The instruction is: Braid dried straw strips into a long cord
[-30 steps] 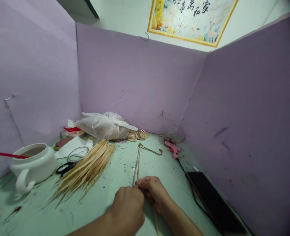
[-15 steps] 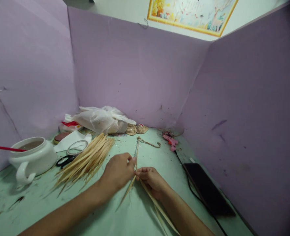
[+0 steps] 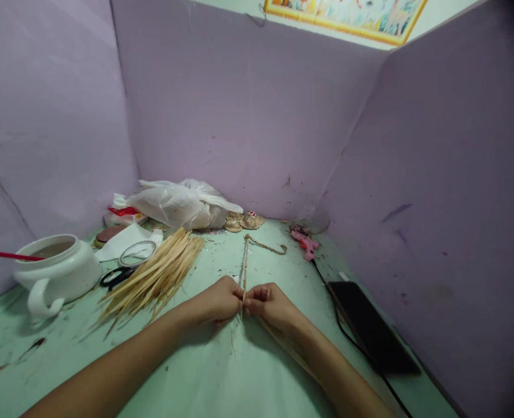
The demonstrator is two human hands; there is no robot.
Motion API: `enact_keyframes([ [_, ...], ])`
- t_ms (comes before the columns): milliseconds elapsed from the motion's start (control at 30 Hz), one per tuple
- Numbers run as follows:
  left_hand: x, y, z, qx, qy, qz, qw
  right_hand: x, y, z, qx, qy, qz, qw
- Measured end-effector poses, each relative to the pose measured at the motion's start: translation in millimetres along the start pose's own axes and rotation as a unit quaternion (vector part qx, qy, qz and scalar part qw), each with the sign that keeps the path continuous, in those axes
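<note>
A thin braid of straw-coloured strips (image 3: 245, 265) runs up the table from between my hands and bends to the right at its far end. My left hand (image 3: 225, 299) is closed, pinching the braid's near end from the left. Against it from the right, my right hand (image 3: 270, 303) pinches the same end, its fingertips almost touching the left ones. Loose strips trail under my right wrist toward the front; their far ends are hidden by the forearm. A pile of dry, flat straw strips (image 3: 161, 276) lies left of my hands.
To the left stand a white pot (image 3: 65, 273) with a red stick, black-handled scissors (image 3: 116, 277) and a tape roll (image 3: 137, 253). A plastic bag (image 3: 180, 204) and woven straw pieces (image 3: 251, 221) lie behind. At right are a pink glue gun (image 3: 305, 244), its cord, and a black phone (image 3: 373, 328).
My left hand has turned and come down slightly beside the right one, both fingertips now close together on the braid. The loose strip on the left is no longer spread out. The view tilted down a little.
</note>
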State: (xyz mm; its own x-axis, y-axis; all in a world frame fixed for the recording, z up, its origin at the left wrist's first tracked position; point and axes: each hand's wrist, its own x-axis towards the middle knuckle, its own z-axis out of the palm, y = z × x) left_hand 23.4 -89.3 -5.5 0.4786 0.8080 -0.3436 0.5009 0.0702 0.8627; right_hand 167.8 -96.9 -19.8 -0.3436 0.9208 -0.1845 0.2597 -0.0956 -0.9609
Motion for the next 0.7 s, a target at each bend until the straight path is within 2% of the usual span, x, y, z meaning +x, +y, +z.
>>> enact_keyframes([
  [167,7,-8,6.7,0.118,0.134,0.054,0.982,0,6,-3,-0.176,0.022,-0.088,0.98],
  [233,7,-6,7.5,0.119,0.144,0.03,0.982,0,8,-2,-0.203,0.038,-0.109,0.972],
  [300,5,-2,5.8,0.082,0.11,-0.031,0.99,1,7,0,-0.149,0.026,-0.066,0.986],
  [367,2,1,2.3,0.01,0.053,-0.101,0.993,3,3,2,-0.033,0.002,0.042,0.999],
  [400,1,2,0.1,-0.034,0.035,-0.124,0.991,4,-1,2,0.021,-0.015,0.098,0.995],
  [433,1,3,-2.1,-0.09,0.011,-0.125,0.988,6,-4,2,0.077,-0.008,0.156,0.985],
  [500,3,1,-5.9,-0.155,-0.001,-0.096,0.983,11,-11,-1,0.176,-0.057,0.248,0.951],
  [600,7,-3,-8.9,-0.196,0.001,-0.093,0.976,18,-15,-8,0.253,-0.091,0.274,0.923],
  [700,8,-4,-9.0,-0.21,0.001,-0.1,0.973,19,-16,-12,0.274,-0.092,0.254,0.923],
])
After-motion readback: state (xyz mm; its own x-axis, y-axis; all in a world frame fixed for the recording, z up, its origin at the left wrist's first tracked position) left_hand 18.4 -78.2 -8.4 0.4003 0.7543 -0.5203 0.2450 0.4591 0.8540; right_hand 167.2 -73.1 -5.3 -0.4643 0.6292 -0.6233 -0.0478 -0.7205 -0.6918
